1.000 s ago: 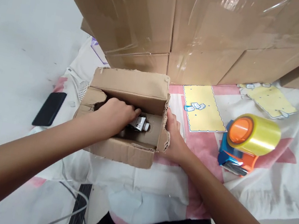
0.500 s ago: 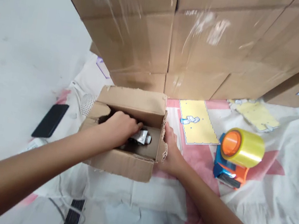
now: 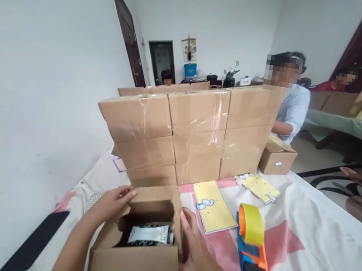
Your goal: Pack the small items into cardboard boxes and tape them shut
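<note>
Head view, silver pack (image 3: 149, 234) inside opened carton (image 3: 134, 265), left grip (image 3: 111, 204) pinching flap (image 3: 158, 194), right grip (image 3: 195, 252) holding side.

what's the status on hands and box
Left hand at far-left corner of open box, right hand against its right side. Capped container lying inside. Tape dispenser to the right, apart.

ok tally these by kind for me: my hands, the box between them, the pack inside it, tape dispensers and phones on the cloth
Hands: 2 (left hand, right hand)
Open box between them: 1
Capped pack inside it: 1
Tape dispenser: 1
Black phone: 1
Total: 6
</note>
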A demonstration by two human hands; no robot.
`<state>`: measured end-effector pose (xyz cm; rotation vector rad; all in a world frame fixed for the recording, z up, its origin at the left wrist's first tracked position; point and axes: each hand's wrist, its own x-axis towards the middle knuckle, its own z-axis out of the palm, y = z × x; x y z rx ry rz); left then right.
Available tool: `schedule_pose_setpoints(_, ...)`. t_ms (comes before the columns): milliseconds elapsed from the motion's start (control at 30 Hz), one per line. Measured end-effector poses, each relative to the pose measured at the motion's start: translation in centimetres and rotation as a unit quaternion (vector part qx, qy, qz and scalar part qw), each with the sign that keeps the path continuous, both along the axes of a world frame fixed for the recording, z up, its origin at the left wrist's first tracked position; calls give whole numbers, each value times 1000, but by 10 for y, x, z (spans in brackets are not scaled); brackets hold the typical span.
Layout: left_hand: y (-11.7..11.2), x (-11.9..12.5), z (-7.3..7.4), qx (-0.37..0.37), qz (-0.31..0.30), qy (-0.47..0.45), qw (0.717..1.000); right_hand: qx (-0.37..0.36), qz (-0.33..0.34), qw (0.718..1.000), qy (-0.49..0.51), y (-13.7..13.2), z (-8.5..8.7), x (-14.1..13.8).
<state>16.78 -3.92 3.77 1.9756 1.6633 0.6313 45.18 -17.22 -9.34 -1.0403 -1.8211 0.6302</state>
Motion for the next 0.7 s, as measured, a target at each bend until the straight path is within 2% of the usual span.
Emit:
schedule_pose_setpoints(33, 0, 3, -9, 2, -5, -14, 1000, 14, 5, 1000, 8, -1, 2, 0)
schedule_pose_setpoints(100, -2, 8, -18, 47, 14, -77, 996, 35, 15, 999, 29, -3, 9, -1)
schedule_pose_setpoints(200, -8, 7, -14, 121, 62, -195, 971, 42, 13, 998, 43, -1, 25, 0)
schedule_pose_setpoints(267, -12, 1, -8, 123, 68, -230, 963, 48, 0, 998, 40, 0, 33, 3)
schedule_pose_setpoints(367, -17, -3, -6, 70, -8, -198, 978, 68, -19, 996, 57, 1, 38, 8)
schedule_pose_setpoints(467, -23, 2, -13, 39, -106, -113, 987, 89, -31, 992, 88, 0, 37, 13)
schedule_pose_setpoints(600, -29, 11, -23, 5, -121, -65, 990, 105, -24, 992, 64, -5, 31, 15)
schedule_pose_setpoints(700, -34, 9, -22, 4, -135, -64, 989, 96, -51, 990, 93, -7, 33, 6)
